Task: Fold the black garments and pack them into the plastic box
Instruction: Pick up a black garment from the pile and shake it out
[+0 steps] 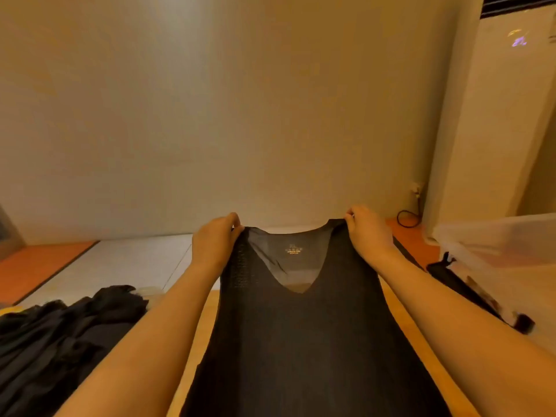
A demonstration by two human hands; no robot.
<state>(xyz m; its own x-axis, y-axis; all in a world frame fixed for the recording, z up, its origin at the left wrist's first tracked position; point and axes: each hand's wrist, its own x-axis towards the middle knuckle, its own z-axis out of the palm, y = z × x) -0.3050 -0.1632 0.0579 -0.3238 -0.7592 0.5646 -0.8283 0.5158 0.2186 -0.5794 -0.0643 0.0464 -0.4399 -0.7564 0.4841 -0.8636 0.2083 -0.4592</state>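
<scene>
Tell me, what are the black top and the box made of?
The top looks like thin knit fabric: it hangs limp from the left hand and right hand, the back layer is see-through at the neck, and tiny holes pattern one strap. The box looks like clear, smooth plastic, since it is cloudy and see-through.

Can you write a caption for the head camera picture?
Both hands, left and right, hold a black tank top by its straps.
</scene>
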